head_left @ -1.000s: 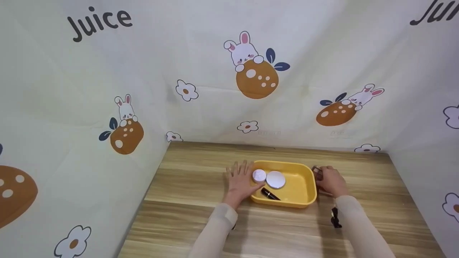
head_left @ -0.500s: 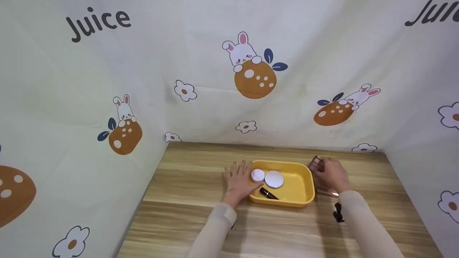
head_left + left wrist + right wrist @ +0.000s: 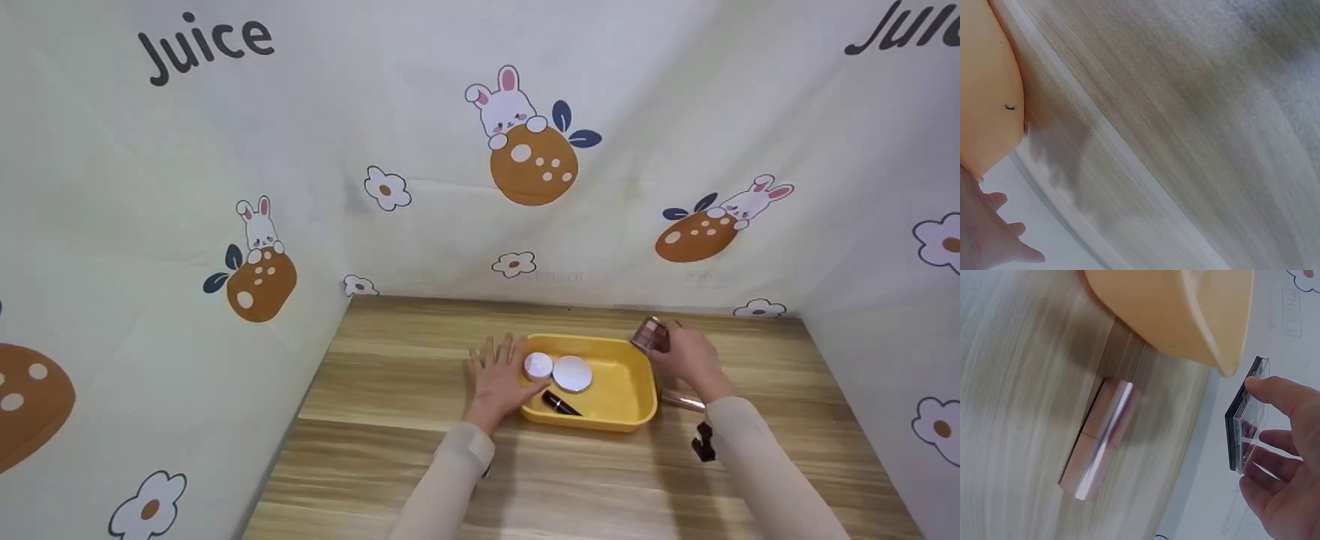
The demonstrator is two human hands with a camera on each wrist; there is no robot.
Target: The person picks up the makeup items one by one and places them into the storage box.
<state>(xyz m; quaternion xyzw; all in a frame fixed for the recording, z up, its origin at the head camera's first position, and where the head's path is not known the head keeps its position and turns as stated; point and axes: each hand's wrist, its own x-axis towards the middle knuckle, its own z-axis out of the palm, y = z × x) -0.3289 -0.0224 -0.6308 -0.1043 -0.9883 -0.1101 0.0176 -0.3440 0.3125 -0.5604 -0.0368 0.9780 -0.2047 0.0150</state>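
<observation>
My right hand pinches an eyeshadow palette with a clear lid, beside the back right corner of a yellow tray. In the right wrist view the palette is held tilted between thumb and fingers. With fingers spread, my left hand rests at the tray's left rim. The tray holds a small round white container, a larger round compact with a pale top and a black tube with a metallic band.
A shiny rose-gold tube lies on the wooden table just right of the tray. Nearer my right sleeve is a small black item. A printed curtain bounds the table at the back and both sides.
My right hand has lifted the palette and moved it back and left toward the tray's corner, revealing the rose-gold tube. My left hand keeps its place.
</observation>
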